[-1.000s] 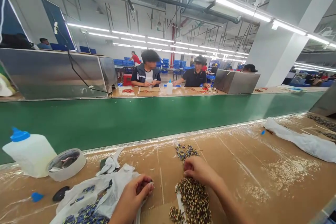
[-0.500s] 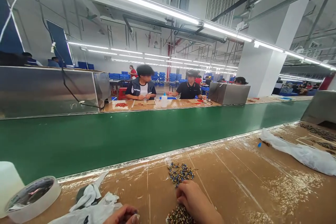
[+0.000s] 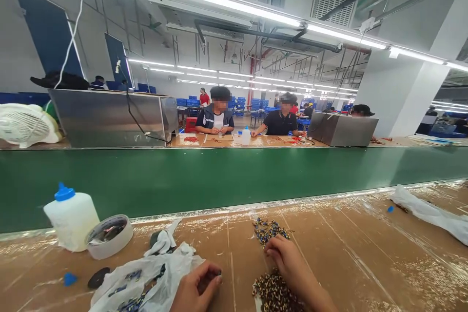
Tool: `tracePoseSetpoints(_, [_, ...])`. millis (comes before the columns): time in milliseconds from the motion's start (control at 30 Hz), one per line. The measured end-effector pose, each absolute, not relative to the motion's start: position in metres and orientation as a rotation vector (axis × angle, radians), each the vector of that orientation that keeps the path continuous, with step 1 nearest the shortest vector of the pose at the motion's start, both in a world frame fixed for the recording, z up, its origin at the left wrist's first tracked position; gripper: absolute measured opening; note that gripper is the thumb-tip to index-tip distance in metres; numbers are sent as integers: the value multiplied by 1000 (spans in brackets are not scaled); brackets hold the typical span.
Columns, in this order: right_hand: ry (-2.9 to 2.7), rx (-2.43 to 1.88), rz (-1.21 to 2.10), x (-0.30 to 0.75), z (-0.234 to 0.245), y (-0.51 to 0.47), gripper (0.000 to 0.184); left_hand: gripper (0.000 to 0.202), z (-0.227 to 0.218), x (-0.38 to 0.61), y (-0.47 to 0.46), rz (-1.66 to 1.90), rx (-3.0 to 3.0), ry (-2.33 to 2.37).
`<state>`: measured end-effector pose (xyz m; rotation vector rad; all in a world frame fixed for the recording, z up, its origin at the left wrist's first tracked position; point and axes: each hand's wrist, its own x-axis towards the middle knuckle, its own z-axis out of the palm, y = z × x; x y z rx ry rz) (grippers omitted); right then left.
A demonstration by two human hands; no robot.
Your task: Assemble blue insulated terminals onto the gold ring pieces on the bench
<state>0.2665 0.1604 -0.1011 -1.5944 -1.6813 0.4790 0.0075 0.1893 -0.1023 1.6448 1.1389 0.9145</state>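
Note:
My left hand (image 3: 196, 288) is at the bottom edge, fingers curled round a small dark part, beside a white plastic bag (image 3: 146, 280) of blue parts. My right hand (image 3: 287, 263) rests on the brown table, fingertips pinched at the near edge of a small heap of blue parts (image 3: 268, 230). Just under that hand lies a bigger pile of dark and white parts (image 3: 272, 295).
A white bottle with a blue cap (image 3: 71, 217), a tape roll (image 3: 108, 235) and a crumpled cloth (image 3: 163, 242) sit at the left. A green conveyor belt (image 3: 234, 178) runs across. Two people work at the far bench. A white bag (image 3: 429, 212) lies at the right.
The view tipped up and then back down and to the left, so the bottle and bag show again. Both hands stay at the piles, the right one close to the blue heap.

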Motion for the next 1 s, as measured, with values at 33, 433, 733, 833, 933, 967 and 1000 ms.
tracePoseSetpoints(33, [-1634,-1559,513,267,-98,161,22,34,-99,9,187,897,1611,1113])
tracePoseSetpoints(433, [-1231,-1164,1082,205,-89,168,30,17,-92,14,168,897,1668,1069])
tracePoseSetpoints(733, [-1178,-1155,1241,194,-97,146,30,21,-81,21,153,902,1795,1102])
tracePoseSetpoints(833, [-1172,-1161,1236,190,-97,143,30,24,-83,22,152,899,1791,1084])
tracePoseSetpoints(933, [-1147,-1161,1238,186,-97,142,30,25,-83,24,151,902,1769,1076])
tracePoseSetpoints(967, [-1144,-1152,1249,186,-97,141,29,25,-83,25,150,903,1760,1076])
tracePoseSetpoints(1000, [-1145,-1141,1263,185,-97,140,28,25,-83,25,150,902,1749,1076])
